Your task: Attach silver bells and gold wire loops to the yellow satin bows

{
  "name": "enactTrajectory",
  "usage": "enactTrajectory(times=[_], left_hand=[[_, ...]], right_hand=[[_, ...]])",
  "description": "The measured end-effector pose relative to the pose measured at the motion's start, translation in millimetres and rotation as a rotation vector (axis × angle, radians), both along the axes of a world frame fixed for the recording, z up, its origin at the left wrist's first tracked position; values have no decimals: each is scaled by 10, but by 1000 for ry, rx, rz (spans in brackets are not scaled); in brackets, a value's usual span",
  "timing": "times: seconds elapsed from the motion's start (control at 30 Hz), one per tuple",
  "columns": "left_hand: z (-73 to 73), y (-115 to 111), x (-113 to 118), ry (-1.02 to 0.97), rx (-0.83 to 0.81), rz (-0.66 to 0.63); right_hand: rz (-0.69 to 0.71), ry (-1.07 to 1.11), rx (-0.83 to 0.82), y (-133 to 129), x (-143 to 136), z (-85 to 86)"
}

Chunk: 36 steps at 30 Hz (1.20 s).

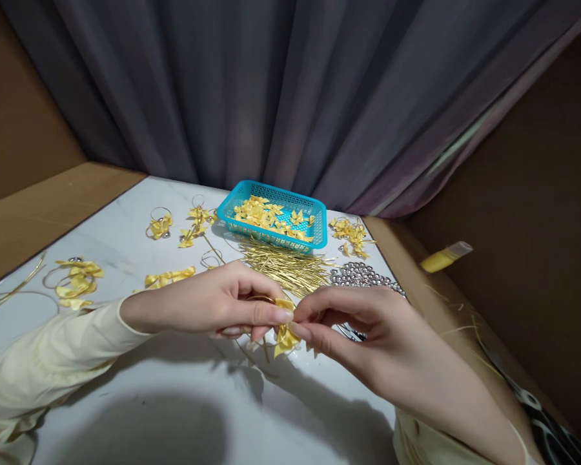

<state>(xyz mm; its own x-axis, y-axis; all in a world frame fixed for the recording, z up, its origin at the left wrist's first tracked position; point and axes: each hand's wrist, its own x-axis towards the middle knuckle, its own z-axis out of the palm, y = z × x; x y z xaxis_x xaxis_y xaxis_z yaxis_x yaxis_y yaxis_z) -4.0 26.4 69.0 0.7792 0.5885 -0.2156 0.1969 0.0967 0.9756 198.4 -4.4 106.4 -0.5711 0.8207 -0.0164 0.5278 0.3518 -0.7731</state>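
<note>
Over the middle of the white table, my left hand point(223, 300) pinches a yellow ribbon bow point(286, 339) between thumb and fingers. A thin gold wire curves out from it near my fingers. My right hand point(368, 336) comes in from the other side, thumb and forefinger pressed together at the bow's right edge; what they pinch there is too small to make out. Just beyond my hands lies a pile of gold twist ties point(290, 265). A heap of silver beads point(365, 274) sits past my right hand, partly hidden by it.
A blue plastic basket point(322, 226) with yellow bows stands at the back, before a grey curtain point(252, 90). Bows with wire loops lie at left point(80, 281) and back right point(348, 232). A yellow-filled tube point(445, 257) and black-handled scissors point(537, 413) are at right.
</note>
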Motion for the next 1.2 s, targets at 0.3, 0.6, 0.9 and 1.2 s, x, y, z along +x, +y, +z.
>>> enactTrajectory(times=[0.3, 0.6, 0.9, 1.2], left_hand=[[-27, 19, -16, -20, -42, 8], [-53, 25, -25, -7, -40, 34], [-17, 18, -31, 13, -34, 25], [8, 3, -18, -46, -84, 13]], right_hand=[[-30, 6, 44, -25, -17, -22], [-71, 45, 33, -10, -56, -3], [-58, 62, -19, 50, 4, -28], [34, -43, 33, 87, 131, 21]])
